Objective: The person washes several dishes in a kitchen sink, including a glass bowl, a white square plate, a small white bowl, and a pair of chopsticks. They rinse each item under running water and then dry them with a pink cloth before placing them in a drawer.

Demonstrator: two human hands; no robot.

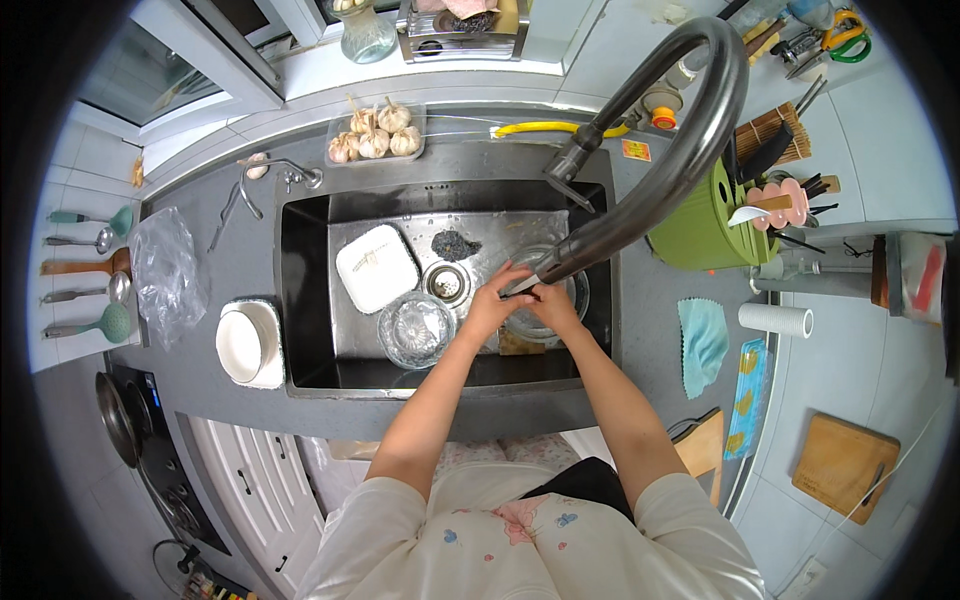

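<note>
Both hands are over the right half of a dark metal sink (304, 367), close below the faucet's pull-down head (559, 262). My left hand (495, 300) and my right hand (553, 307) meet at the fingers on a small item with a pale, pointed end and a dark part (523, 286); it may be a knife, mostly hidden by the fingers and faucet. Beneath the hands lies a round clear glass bowl or lid (577, 300). To the left are a cut-glass bowl (416, 330), a white square dish (377, 268), a drain (447, 284) and a dark scouring pad (454, 245).
White bowls (240, 346) and a plastic bag (169, 277) lie left of the sink. Behind it are garlic bulbs in a clear tray (375, 135) and a small tap (311, 178). A green utensil holder (686, 225), teal cloth (703, 346) and white roll (775, 320) stand or lie at right.
</note>
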